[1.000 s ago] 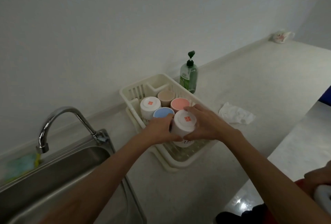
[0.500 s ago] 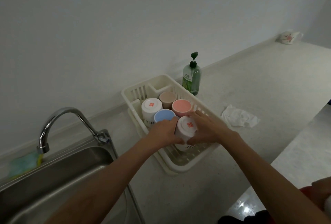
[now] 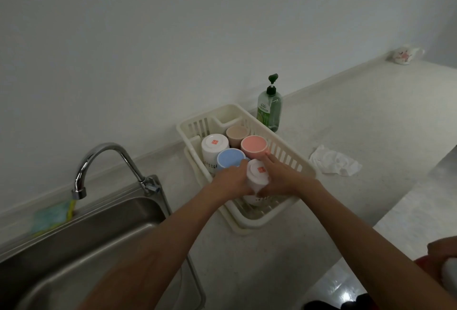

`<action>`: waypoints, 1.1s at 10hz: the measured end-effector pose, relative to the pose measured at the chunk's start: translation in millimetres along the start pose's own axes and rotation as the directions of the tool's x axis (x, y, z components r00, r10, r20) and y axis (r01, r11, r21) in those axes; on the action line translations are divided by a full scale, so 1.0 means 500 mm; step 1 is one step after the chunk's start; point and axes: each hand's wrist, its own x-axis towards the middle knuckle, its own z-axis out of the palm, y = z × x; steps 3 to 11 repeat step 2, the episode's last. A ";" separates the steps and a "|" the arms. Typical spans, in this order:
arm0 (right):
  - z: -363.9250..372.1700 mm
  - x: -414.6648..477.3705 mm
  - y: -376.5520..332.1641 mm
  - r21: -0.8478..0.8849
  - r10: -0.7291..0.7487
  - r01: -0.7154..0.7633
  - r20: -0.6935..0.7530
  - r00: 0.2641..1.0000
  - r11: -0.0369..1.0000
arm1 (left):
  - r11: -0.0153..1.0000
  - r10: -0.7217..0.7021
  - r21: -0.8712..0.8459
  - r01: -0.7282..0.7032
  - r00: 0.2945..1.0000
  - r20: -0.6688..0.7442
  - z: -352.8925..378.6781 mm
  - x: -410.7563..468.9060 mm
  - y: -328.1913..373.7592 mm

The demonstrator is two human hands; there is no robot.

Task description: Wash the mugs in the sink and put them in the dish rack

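Sponge: a pale green-and-yellow sponge lies on the ledge at 9 o'clock from the basin, within reach for scrubbing.
Faucet: the curved chrome faucet arches over the stainless steel sink; no water shows.
Left hand: the left hand curls round the left side of the held mug, steadying it as it goes down.
Held mug: the white upside-down mug with a red square sticker sits low in the rack's 6 o'clock half, base up so it can drain.
Right hand: the right hand wraps the mug's right side, forefinger reaching to 11 o'clock near the pink cup.
Rack: the cream slatted plastic dish rack holds four more inverted cups packed at its 12 o'clock end: white, blue, beige, pink.
Soap: a green pump bottle stands just beside the rack at 1 o'clock.
Tissue: a crumpled white tissue lies at 3 o'clock.
Stage: probably the final placement.
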 end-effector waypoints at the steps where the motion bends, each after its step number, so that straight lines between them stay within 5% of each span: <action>1: -0.008 -0.004 -0.008 -0.061 0.023 -0.019 0.061 0.998 0.998 | 0.994 0.049 -0.098 -0.048 0.999 0.010 -0.002 -0.019 -0.019; 2: -0.020 -0.011 -0.043 -0.095 0.009 -0.014 -0.053 0.999 0.995 | 0.976 0.057 -0.203 -0.082 0.990 -0.126 -0.016 -0.042 -0.050; 11: -0.020 -0.011 -0.043 -0.095 0.009 -0.014 -0.053 0.999 0.995 | 0.976 0.057 -0.203 -0.082 0.990 -0.126 -0.016 -0.042 -0.050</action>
